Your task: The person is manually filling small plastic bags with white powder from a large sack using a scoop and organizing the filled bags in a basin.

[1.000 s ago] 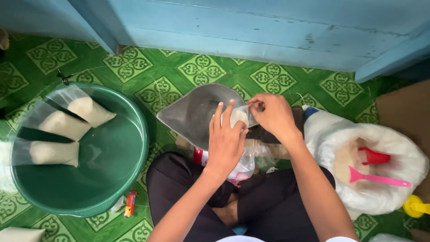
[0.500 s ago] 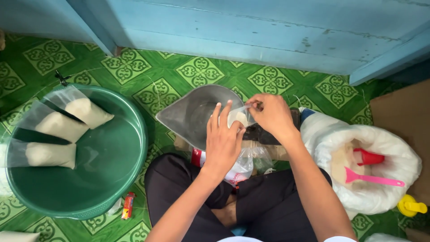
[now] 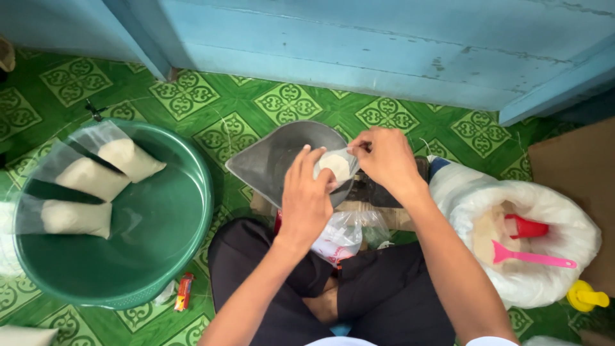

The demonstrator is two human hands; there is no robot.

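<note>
I pinch the small clear bag [image 3: 337, 165] between left hand [image 3: 306, 200] and right hand [image 3: 383, 157] — a loosened grip would spill its grain.

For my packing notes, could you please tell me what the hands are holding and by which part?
Both hold one small clear bag of white grain: the left hand cups its lower side, and the right hand pinches its open top edge.

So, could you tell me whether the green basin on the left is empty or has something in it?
Not empty: the green basin holds three clear bags of white grain leaning against its left wall; the rest of its inside is bare.
</note>
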